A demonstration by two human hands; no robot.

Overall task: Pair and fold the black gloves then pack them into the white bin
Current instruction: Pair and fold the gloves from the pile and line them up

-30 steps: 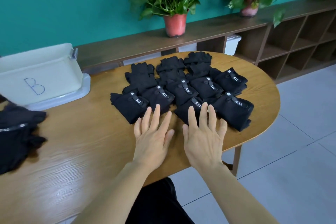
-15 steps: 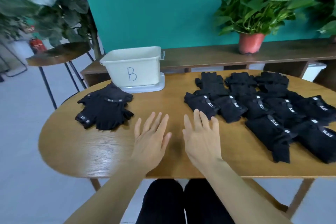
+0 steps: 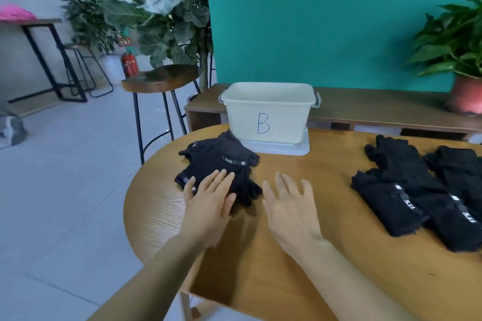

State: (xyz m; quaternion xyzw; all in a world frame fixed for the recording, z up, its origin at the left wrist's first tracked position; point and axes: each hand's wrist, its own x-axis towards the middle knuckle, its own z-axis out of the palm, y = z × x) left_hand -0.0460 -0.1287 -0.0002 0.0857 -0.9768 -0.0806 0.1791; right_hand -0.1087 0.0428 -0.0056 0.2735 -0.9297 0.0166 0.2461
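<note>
A loose pile of black gloves (image 3: 221, 161) lies on the left part of the wooden table (image 3: 300, 263), just in front of the white bin (image 3: 268, 112) marked "B". My left hand (image 3: 208, 203) is flat with straight fingers, its fingertips over the near edge of that pile. My right hand (image 3: 292, 208) hovers open beside it, to the right of the pile, holding nothing. Several folded black glove pairs (image 3: 407, 190) with white labels lie in rows on the right side of the table.
The bin stands on its white lid (image 3: 281, 147) at the table's back edge. Behind runs a low wooden shelf (image 3: 378, 109) with a potted plant (image 3: 459, 60). A bar stool (image 3: 160, 81) and a large leafy plant stand left of the table.
My view and both hands have swung left, away from the folded rows toward the loose pile. My left hand now reaches the pile's near edge; the right hand follows beside it.
</note>
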